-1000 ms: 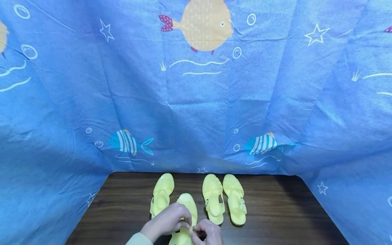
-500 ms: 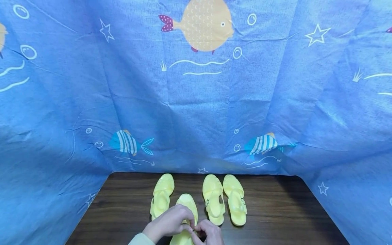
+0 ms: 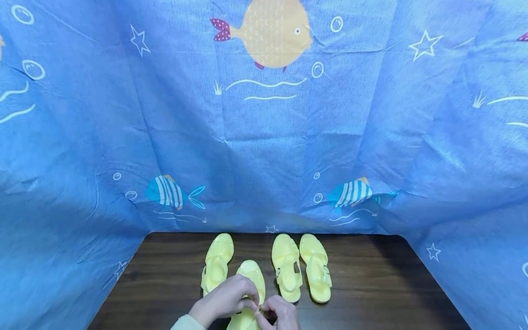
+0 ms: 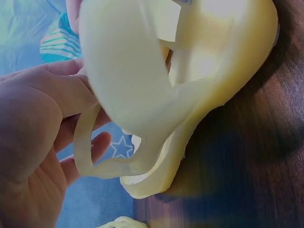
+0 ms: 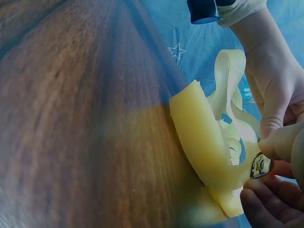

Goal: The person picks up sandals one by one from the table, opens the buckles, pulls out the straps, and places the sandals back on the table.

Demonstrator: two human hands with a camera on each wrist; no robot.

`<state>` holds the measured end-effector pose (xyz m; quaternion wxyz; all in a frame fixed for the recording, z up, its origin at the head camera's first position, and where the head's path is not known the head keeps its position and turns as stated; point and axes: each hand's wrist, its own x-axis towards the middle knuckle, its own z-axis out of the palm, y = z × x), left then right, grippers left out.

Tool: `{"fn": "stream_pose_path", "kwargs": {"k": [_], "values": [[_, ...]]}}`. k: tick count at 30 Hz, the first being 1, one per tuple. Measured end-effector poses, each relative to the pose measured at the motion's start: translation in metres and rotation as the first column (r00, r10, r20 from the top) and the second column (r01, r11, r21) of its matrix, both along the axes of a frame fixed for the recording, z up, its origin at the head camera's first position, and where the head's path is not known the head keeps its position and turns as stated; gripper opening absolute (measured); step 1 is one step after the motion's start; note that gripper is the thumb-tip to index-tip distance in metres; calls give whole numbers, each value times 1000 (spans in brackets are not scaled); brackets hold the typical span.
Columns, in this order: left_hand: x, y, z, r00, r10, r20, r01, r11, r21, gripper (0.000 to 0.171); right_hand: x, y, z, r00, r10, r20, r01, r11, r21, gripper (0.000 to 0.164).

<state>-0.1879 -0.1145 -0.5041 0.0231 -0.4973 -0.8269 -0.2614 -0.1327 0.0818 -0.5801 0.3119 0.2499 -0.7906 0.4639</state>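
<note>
At the near edge of the dark wooden counter [image 3: 371, 284], the left hand [image 3: 224, 300] and right hand [image 3: 278, 314] both pinch the strap of a yellow jelly sandal [image 3: 251, 275], fingers curled by its metal buckle [image 5: 260, 165]. The sandal looks light, soft and bendy, best gripped at the strap. Farther off lie three more sandals [image 3: 299, 270] before a fish-print blue cloth [image 3: 264, 137].
</note>
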Motion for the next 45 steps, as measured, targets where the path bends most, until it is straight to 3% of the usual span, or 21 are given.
{"fn": "stream_pose_path", "kwargs": {"k": [8, 15, 23, 35, 45], "values": [[0, -5, 2, 1000, 29, 1, -29, 999, -15, 9, -3, 2, 0, 999, 18, -45, -17, 1000, 21, 31], [4, 1, 2, 999, 17, -44, -17, 1000, -3, 7, -4, 3, -4, 997, 29, -67, -29, 1000, 8, 33], [4, 4, 1, 998, -5, 62, 5, 1000, 5, 9, -5, 1, -3, 996, 34, -83, -32, 999, 28, 30], [4, 3, 3, 999, 14, 30, -14, 1000, 0, 8, -4, 2, 1, 998, 28, -55, -25, 999, 46, 31], [-3, -14, 9, 998, 39, -54, -37, 999, 29, 37, 0, 3, 2, 999, 40, 11, -40, 999, -14, 34]]}}
